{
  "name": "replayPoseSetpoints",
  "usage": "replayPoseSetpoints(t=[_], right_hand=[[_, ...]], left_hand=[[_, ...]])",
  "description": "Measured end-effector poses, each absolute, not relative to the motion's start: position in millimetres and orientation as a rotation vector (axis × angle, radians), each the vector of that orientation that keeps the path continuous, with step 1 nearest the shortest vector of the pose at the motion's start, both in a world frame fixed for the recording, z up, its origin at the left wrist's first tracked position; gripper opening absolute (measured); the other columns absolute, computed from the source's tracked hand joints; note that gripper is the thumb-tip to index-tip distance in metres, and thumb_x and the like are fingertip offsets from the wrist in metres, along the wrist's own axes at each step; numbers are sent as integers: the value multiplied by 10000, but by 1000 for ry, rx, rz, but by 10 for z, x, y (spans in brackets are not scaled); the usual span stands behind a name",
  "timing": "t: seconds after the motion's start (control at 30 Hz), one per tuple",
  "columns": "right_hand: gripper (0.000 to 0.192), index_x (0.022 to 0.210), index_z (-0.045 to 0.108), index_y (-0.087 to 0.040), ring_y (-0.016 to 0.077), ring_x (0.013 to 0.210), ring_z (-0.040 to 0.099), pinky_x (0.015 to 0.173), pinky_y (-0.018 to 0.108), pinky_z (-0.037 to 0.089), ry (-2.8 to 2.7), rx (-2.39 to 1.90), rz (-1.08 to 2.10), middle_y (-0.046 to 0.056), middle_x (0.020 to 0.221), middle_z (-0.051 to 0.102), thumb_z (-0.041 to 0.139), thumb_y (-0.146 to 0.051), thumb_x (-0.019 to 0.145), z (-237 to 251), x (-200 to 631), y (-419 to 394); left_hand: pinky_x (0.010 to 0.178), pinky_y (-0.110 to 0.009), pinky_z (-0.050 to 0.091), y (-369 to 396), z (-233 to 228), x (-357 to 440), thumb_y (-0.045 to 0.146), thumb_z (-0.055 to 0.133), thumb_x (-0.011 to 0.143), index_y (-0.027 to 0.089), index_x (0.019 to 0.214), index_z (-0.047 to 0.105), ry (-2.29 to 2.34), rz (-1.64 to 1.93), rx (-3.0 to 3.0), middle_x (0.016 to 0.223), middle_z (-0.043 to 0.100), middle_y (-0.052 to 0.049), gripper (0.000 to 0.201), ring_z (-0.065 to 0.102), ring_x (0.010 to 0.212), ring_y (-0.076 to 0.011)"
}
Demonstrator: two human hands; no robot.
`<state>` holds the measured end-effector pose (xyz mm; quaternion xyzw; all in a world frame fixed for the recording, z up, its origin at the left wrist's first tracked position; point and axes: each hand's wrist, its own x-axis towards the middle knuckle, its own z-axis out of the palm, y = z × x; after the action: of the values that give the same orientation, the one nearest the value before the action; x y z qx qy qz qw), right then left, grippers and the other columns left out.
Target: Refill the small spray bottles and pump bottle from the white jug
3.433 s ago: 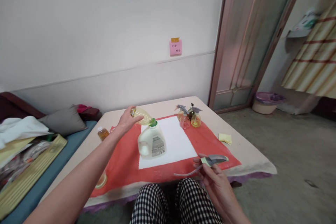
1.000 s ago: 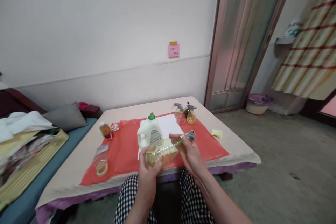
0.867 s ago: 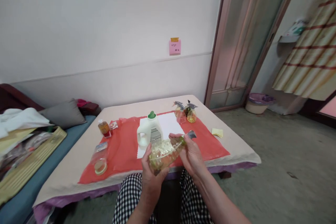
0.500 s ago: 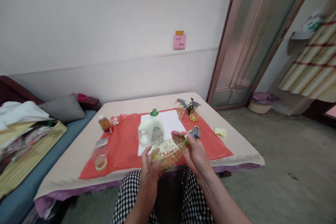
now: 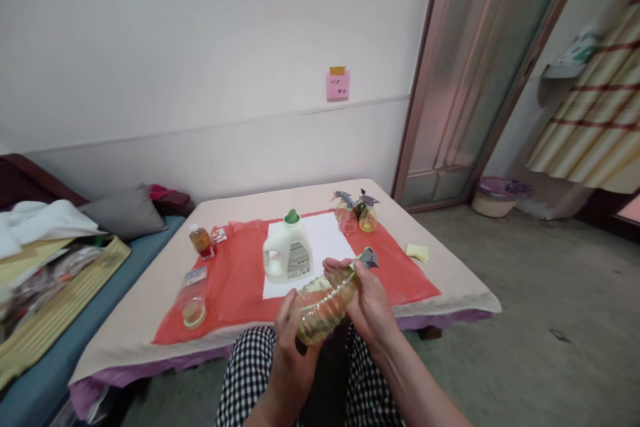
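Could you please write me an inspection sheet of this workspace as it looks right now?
Surface: low table with a beige cover, a red cloth and a white sheet.
Job's things: ribbed spray bottle with yellowish liquid, tilted, grey trigger head at its neck.
Clutter: white jug, two small spray bottles, amber bottle, lying clear container, yellow note.
Hands: left hand grips the bottle's base; right hand holds its neck.
Cables: nothing seen.
Surroundings: couch, door, basin.
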<state>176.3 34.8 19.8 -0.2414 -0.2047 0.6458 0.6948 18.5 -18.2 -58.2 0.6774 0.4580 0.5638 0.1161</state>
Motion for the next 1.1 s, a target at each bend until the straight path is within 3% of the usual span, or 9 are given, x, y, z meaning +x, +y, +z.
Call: replayPoseSetpoints(t=[0.1,0.23,0.33,0.43,0.6,0.77,0.87,0.97,1.1], right_hand=[[304,800,730,-193,286,1074,694,1057,497,474,-442,-533,1420,93,951,784,841,-453,686,207,1769,311],[329,788,724,-188,278,1064,697,1060,489,469,-441,-513,1397,93,941,783,832,-484,694,192,1829,319],[333,793,720,-186,277,1055,699,1055,488,470,-461,-516,1392,96,939,781,830,-486,698,161,1872,355],[329,797,718,-188,271,1031,706,1044,479,478,-467,-544,1394,89,916,782,835,-477,691,117,1883,400],[339,753,704,-180,254,963,724,1022,447,498,-414,-622,1382,79,868,782,837,-482,679,41,1868,477],[364,725,683,-189,249,950,725,986,431,528,-322,-627,1409,69,836,778,853,-502,650,0,1876,538],[377,708,673,-189,249,941,725,986,431,529,-311,-606,1400,67,828,775,863,-506,633,4,1908,573],[377,701,665,-190,243,922,727,1007,433,515,-351,-608,1389,62,839,775,855,-510,641,18,1934,602],[379,703,657,-193,248,922,727,1029,442,493,-396,-691,1374,64,840,777,848,-514,639,30,1920,611]], left_hand=[[1099,-547,419,-234,-578,205,228,694,852,270,1302,567,1383,1557,1986,1483,474,-144,470,440,1401,-327],[1127,-533,385,-323,-395,314,452,730,813,278,1449,426,1067,1530,1477,1591,346,-145,726,387,1433,-356],[1052,-500,459,-346,-158,404,561,597,883,270,1451,423,911,1372,928,1528,453,-148,662,506,1342,-350],[1002,-443,486,-316,-20,432,519,628,882,261,1421,460,905,1253,688,1460,535,-142,621,553,1295,-326],[831,-435,571,-219,-297,335,439,741,804,290,1416,418,1092,1167,1013,1399,573,-140,708,655,1123,-314],[1116,-550,393,-192,-579,322,301,701,848,311,1255,567,1198,1466,1793,1563,390,-87,429,390,1433,-328],[1120,-499,405,-200,-452,398,356,647,896,323,1397,454,1019,1432,1526,1608,319,-103,538,376,1447,-309],[1020,-427,496,-166,-256,468,510,570,921,299,1501,313,952,1335,897,1503,478,-144,669,544,1314,-287],[808,-415,573,-82,-225,463,621,601,849,219,1398,490,960,986,684,1325,628,-180,689,704,1002,-295]])
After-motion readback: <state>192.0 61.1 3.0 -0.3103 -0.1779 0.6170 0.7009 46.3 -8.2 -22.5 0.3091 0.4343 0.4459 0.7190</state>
